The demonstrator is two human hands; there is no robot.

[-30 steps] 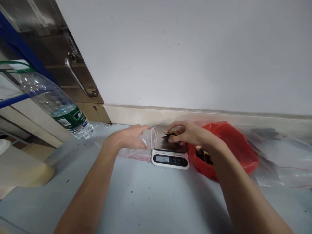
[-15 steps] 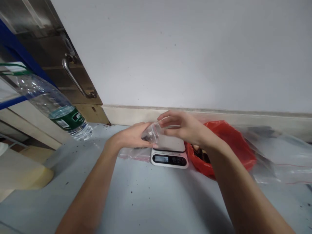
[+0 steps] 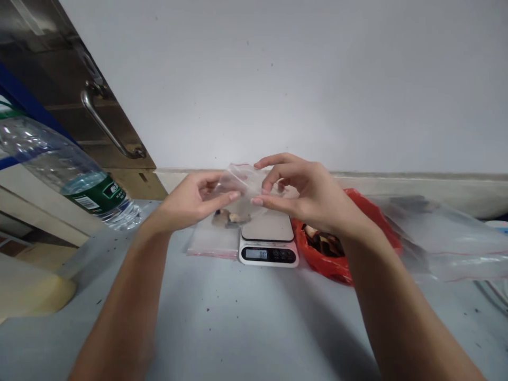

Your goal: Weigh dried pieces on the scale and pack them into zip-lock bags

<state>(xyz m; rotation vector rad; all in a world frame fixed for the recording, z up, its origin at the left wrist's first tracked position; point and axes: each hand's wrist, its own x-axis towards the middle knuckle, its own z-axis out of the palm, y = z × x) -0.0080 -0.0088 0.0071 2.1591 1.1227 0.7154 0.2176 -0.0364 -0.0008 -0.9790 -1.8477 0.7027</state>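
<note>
So that clear zip bag (image 3: 251,182) is up between your two hands, just over the left side of the scale, with some dark-and-pale pieces (image 3: 234,217) sitting low in it, right under your left thumb. Your left hand (image 3: 188,203) has a proper grip on it, thumb on the near face and fingers round behind. Your right hand (image 3: 304,185) is half curled at the bag's other edge, fingertips up by the mouth; can't tell if it's actually pinching the plastic. Below and between your hands, the scale (image 3: 270,256) reads 0.0. I'd guess you're at the bagging step, pieces in and the mouth getting sorted. Next move, imo, calls for keeping that left grip while your right lines up the lips and runs along the seal. Flat bags (image 3: 214,242) lie beneath your left hand, the red bag (image 3: 371,214) with more pieces is under and beyond your right wrist, and the water bottle (image 3: 85,185) stands left of your left hand.
</note>
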